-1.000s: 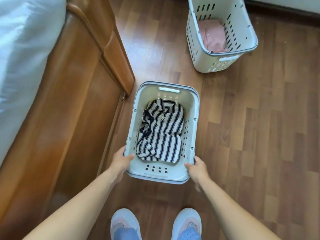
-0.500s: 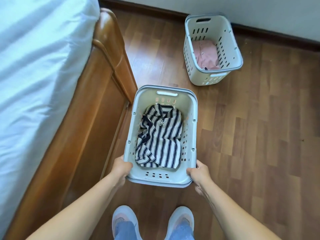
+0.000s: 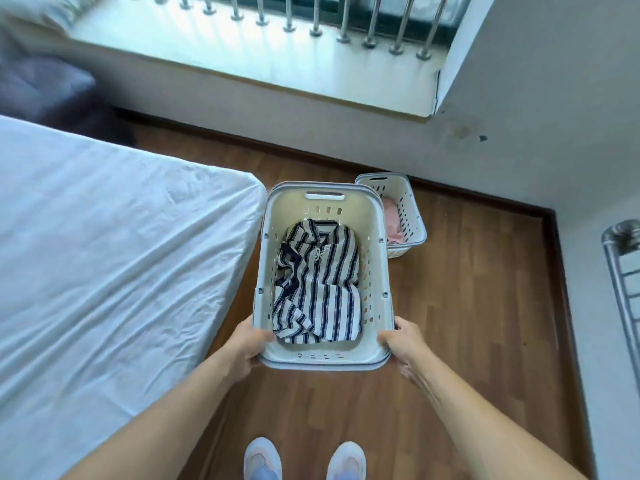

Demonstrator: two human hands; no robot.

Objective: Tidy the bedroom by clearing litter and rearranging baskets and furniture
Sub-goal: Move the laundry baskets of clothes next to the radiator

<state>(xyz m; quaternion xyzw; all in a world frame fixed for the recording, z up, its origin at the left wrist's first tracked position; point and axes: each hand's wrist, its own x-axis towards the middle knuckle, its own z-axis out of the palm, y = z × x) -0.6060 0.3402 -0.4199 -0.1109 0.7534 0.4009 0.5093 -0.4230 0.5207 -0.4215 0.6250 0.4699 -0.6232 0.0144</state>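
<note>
Item: white slotted laundry basket (image 3: 360, 211), held in front of the person over the wooden floor (image 3: 478, 306), its long side just beside the bed (image 3: 104, 258). Contents: one crumpled navy-and-white striped shirt (image 3: 322, 285), lying on the basket's bottom. Left hand (image 3: 247, 344): grip holding the near left corner of the basket's rim, thumb inside the wall. Right hand (image 3: 401, 342): grip holding the near right corner of the rim, thumb over the edge. Second white laundry basket (image 3: 410, 216): standing on the floor near the wall, partly covered in view by the held basket's far right corner; contains a pink garment (image 3: 393, 221). Bed: white wrinkled sheet, to the left. Window sill (image 3: 242, 60) across the top, with a row of metal bars (image 3: 372, 26) standing on it. Metal rack (image 3: 623, 271) at the right edge, only partly in view. Dark blurred object (image 3: 41, 88) at upper left, kind not discernible. Light-coloured shoes (image 3: 262, 460) at the bottom edge, toes pointing toward the basket.
</note>
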